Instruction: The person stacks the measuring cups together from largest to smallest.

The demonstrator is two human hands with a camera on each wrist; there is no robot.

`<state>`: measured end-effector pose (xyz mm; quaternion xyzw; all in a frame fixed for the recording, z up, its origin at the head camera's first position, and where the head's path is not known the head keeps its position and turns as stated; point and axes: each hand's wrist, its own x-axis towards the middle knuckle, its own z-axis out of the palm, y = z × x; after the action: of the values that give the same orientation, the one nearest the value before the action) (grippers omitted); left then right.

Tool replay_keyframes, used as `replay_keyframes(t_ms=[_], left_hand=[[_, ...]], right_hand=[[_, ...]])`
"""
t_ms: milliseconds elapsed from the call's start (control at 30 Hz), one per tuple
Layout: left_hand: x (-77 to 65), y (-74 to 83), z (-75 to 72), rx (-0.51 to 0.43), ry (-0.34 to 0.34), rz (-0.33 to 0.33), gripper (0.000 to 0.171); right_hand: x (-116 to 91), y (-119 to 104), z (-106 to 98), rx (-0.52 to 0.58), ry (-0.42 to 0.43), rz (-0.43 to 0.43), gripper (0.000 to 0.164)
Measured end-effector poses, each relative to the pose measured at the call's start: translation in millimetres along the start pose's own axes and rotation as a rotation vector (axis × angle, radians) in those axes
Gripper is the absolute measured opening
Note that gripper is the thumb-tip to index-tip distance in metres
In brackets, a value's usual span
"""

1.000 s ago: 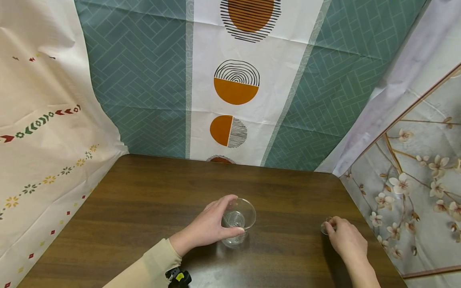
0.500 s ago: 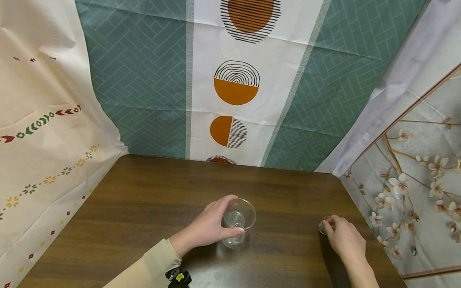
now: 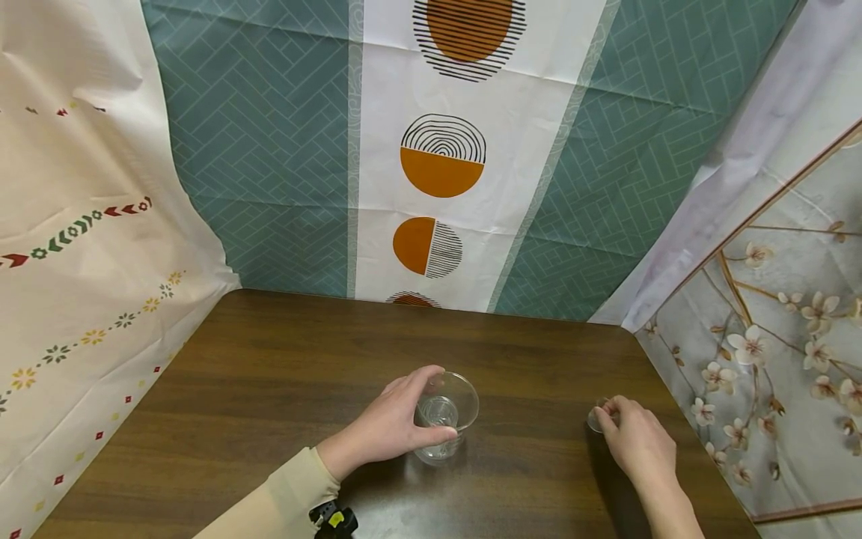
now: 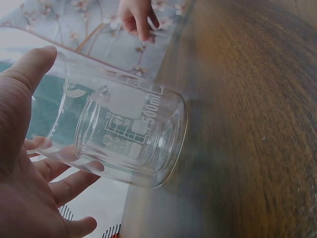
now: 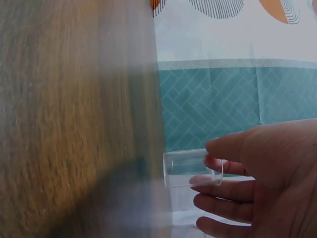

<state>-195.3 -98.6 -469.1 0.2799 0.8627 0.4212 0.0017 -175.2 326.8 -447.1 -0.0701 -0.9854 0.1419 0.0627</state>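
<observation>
A clear glass beaker (image 4: 163,124) marked 500ml stands upright on the wooden table, and my left hand (image 3: 387,423) grips it near the rim, thumb on one side and fingers on the other. Inside it sits a smaller glass beaker (image 4: 116,131) with a 50 scale printed on it. Off to the right, my right hand (image 3: 640,442) pinches a small clear glass vessel (image 5: 188,171) by its upper part between thumb and fingers. This vessel (image 3: 594,421) is partly hidden by the fingers in the head view. Whether its base touches the table I cannot tell.
The brown wooden table (image 3: 303,352) ends at a patterned teal and white cloth (image 3: 269,150) behind. A cream cloth (image 3: 81,299) hangs on the left, and a flowered cloth (image 3: 774,359) borders the right edge, close to the right hand.
My right hand has shifted a little to the left and slightly away from me, carrying the small glass vessel along. The left hand and the large beaker have stayed put.
</observation>
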Motion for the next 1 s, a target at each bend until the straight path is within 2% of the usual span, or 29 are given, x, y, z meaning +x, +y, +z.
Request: replay_keyframes(t_ms=[600, 1000], left_hand=[[0.1, 1.4, -0.1, 0.004, 0.000, -0.012, 0.093], [0.1, 0.3, 0.3, 0.002, 0.007, 0.000, 0.092]], right_hand=[[3, -34, 0, 0.012, 0.013, -0.045, 0.019], [0, -51, 1, 0.026, 0.064, -0.112, 0.015]])
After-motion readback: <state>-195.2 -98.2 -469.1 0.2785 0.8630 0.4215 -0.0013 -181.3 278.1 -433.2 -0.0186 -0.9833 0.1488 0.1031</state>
